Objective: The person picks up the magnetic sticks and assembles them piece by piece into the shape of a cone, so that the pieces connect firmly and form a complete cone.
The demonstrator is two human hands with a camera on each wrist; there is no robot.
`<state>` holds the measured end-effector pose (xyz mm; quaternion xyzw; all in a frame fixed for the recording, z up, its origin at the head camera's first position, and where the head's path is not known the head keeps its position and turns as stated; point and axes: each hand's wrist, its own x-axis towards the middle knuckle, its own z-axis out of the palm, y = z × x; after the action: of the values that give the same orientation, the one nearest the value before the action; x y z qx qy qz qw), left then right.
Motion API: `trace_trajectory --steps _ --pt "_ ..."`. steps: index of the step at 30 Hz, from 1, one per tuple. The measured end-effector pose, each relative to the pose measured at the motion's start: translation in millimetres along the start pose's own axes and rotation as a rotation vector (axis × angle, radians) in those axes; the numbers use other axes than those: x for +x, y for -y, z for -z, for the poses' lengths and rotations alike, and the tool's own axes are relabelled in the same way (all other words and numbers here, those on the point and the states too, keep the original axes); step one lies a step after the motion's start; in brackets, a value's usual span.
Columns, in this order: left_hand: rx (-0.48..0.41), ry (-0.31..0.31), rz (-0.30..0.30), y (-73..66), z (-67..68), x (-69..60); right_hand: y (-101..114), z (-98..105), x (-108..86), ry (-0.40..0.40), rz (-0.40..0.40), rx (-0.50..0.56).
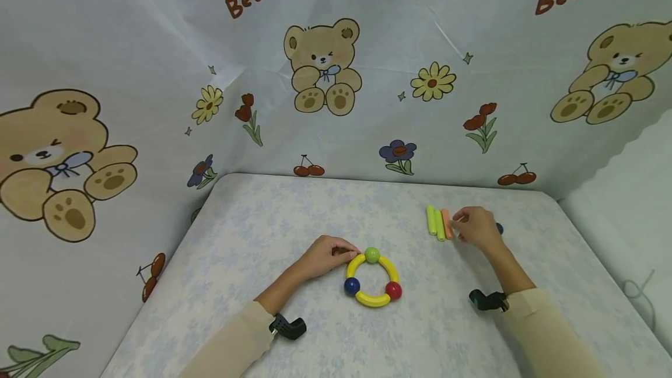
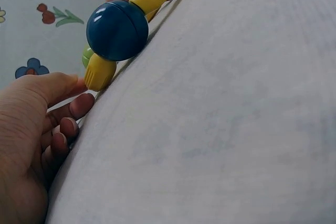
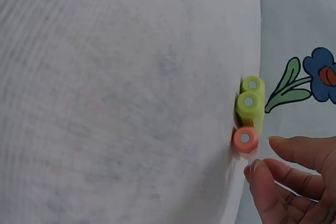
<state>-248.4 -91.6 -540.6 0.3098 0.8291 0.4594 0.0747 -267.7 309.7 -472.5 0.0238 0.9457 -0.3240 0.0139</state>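
Note:
A ring of yellow curved rods [image 1: 373, 300] joined by a green ball [image 1: 371, 255], a blue ball [image 2: 117, 30] and a red ball [image 1: 393, 290] lies on the table. At its upper left, my left hand [image 1: 328, 256] touches the end of one yellow rod with its fingertips, the other fingers loosely bent. Farther right, my right hand [image 1: 476, 227] hovers beside an orange straight rod [image 3: 245, 139], thumb and fingers apart with nothing between them. Two lime-green rods [image 1: 435, 223] lie side by side left of the orange one. Grey round discs show in the rod ends.
Partly hidden behind the right hand is a dark blue ball [image 1: 500, 228]. The table [image 1: 252, 209] has a pale blue-patterned cover. A bear-printed curtain [image 1: 325, 139] hangs along its back and left edges. A white cable [image 1: 641, 293] lies off the right side.

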Motion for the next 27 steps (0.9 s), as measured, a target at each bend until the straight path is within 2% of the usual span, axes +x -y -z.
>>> trace_trajectory --steps 18,27 --pt "-0.007 0.002 -0.020 4.0 -2.5 1.0 -1 -7 11.5 0.074 -0.157 -0.088" --pt "-0.002 -0.003 -0.001 1.8 -0.6 -0.5 0 -9 13.6 0.095 -0.147 -0.142"
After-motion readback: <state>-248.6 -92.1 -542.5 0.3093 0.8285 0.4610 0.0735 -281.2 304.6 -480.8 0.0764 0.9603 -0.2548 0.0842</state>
